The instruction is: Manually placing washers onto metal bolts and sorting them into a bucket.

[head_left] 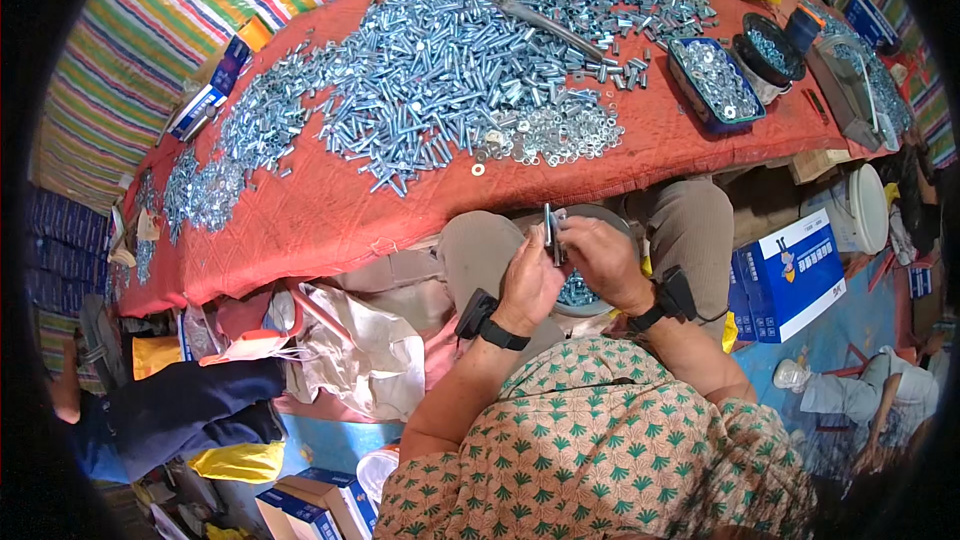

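Above my lap, my left hand is closed round a shiny metal bolt that stands upright between thumb and fingers. Close against it, my right hand is closed too, its fingertips pinched beside the bolt; what lies in them is too small to make out. Below both hands, between my knees, sits a grey bucket with metal fasteners in it. On the red-covered table ahead lie a big heap of bolts and a patch of flat washers.
A dark basket of washers and a black bowl of small parts stand at the table's right. Blue-and-white boxes stand by my right knee. Another person's dark-clothed leg is at left; another person is at far right.
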Tool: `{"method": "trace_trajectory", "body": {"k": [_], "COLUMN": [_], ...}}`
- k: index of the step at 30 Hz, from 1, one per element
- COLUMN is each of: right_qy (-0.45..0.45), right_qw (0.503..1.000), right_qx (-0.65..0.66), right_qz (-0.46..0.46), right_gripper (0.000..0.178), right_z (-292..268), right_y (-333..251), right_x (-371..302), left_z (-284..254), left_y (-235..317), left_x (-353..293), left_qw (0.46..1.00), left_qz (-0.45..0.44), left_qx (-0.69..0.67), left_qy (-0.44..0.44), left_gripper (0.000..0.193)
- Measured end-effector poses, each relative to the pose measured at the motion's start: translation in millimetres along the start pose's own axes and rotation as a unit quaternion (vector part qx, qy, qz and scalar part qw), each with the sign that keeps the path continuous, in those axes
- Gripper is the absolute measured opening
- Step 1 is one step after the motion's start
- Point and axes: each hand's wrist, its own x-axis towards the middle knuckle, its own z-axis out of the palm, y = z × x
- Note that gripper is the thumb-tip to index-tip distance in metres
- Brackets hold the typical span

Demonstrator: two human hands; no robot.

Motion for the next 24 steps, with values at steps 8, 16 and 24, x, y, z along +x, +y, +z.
{"method": "trace_trajectory", "body": {"k": [8, 16, 24], "right_qy": [-0.007, -0.14, -0.157], "right_qw": [1.0, 0.791, 0.811], "right_qx": [0.016, 0.381, 0.392], "right_qz": [-0.01, 0.458, 0.405], "right_gripper": [0.028, 0.021, 0.025], "right_z": [-0.2, -20.3, -2.9], "right_y": [-11.5, -5.7, 4.4], "right_x": [4.8, 3.6, -6.0], "left_z": [-2.0, 0.8, -4.0], "left_y": [5.0, -4.7, -18.8], "left_x": [-3.3, -31.9, -36.1], "left_qw": [0.998, 0.982, 0.987], "left_qz": [0.041, -0.094, -0.117], "left_qx": [0.023, 0.156, 0.108], "left_qy": [0.037, -0.059, -0.029], "left_gripper": [0.025, 0.028, 0.031]}}
